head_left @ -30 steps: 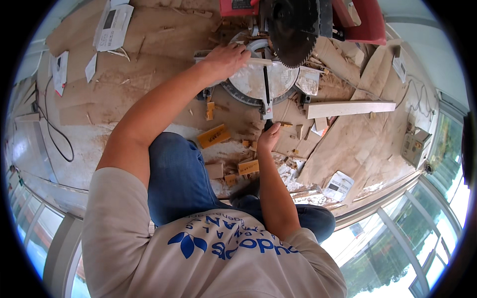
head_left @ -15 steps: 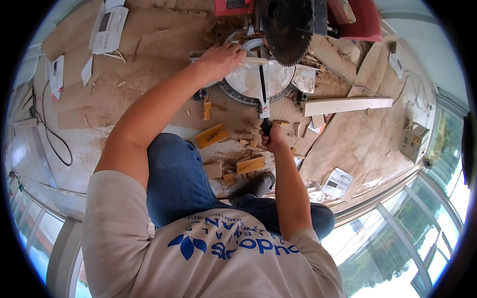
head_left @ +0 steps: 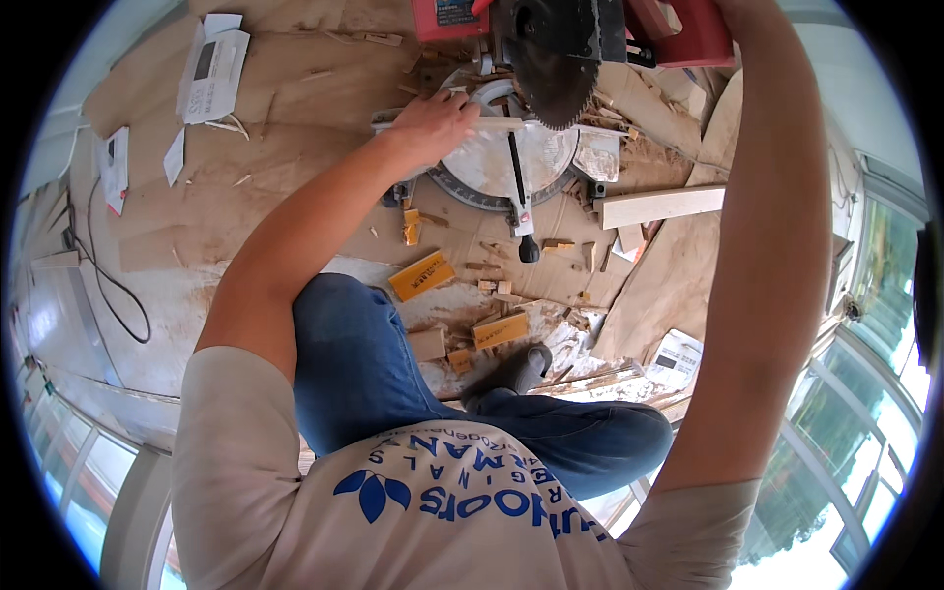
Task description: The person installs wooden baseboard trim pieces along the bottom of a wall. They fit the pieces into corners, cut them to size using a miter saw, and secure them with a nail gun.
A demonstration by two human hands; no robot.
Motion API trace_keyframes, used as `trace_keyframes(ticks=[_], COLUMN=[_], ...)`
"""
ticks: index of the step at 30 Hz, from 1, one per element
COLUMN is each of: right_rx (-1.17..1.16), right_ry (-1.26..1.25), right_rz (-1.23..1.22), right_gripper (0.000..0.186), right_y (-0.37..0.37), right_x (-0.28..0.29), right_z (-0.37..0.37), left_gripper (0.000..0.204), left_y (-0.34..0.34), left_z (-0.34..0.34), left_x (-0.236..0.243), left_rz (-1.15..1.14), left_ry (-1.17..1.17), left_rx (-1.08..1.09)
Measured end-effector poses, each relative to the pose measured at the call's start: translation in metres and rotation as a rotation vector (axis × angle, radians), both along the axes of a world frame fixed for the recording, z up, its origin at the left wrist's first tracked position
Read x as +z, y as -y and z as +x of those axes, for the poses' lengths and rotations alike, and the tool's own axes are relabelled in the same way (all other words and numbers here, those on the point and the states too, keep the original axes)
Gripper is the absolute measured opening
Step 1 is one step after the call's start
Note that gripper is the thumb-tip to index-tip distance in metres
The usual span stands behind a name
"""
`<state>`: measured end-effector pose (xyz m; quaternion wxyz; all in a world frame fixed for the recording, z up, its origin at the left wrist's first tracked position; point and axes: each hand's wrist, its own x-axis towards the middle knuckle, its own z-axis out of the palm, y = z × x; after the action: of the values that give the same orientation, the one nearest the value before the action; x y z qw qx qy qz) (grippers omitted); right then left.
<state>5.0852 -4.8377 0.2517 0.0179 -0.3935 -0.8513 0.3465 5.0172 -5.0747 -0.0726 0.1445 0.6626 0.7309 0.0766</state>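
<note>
A miter saw stands on the floor ahead of me, its toothed round blade (head_left: 553, 84) raised above the round metal saw table (head_left: 492, 165). Across that table lies a thin pale wooden strip (head_left: 503, 124) along the fence. My left hand (head_left: 435, 126) is closed over the strip's left part, left of the blade. At the top right, my right hand (head_left: 744, 14) is up at the saw's red handle (head_left: 693, 41); its fingers are cut off by the picture's edge. The black knob (head_left: 529, 250) at the saw's front is free of any hand.
A pale board (head_left: 661, 206) lies right of the saw. Yellow-faced wood offcuts (head_left: 421, 275) and scraps are strewn between the saw and my legs. Brown protective paper (head_left: 305, 128) covers the floor, with white packaging (head_left: 216, 74) on it. A black cable (head_left: 118, 285) runs at the left.
My right hand has let go of the black front knob and moved up to the saw's red handle. My left hand stays on the wooden strip.
</note>
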Motion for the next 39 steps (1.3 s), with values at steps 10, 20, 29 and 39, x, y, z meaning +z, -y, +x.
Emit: trace_keyframes(ticks=[10,20,29,39], right_rx=[0.021,0.003,-0.016,0.017], right_ry=[-0.277,-0.501,-0.544,-0.508], right_rz=[0.215,0.119,0.141,0.291], right_gripper=[0.047,0.051,0.053,0.058], right_y=[0.064,0.072,0.084,0.084], right_x=[-0.036,-0.066,-0.073,-0.086], right_z=[0.07,0.088,0.092,0.095], left_gripper=[0.032,0.024,0.025,0.025], left_y=[0.011,0.002,0.004,0.003], left_z=[0.0,0.013,0.012,0.011], left_x=[-0.018,-0.013,-0.022,-0.022], left_rz=[0.12,0.073,0.187,0.154], left_ry=[-0.079,-0.201,-0.209,-0.217], left_rx=[0.005,0.081,0.063,0.039])
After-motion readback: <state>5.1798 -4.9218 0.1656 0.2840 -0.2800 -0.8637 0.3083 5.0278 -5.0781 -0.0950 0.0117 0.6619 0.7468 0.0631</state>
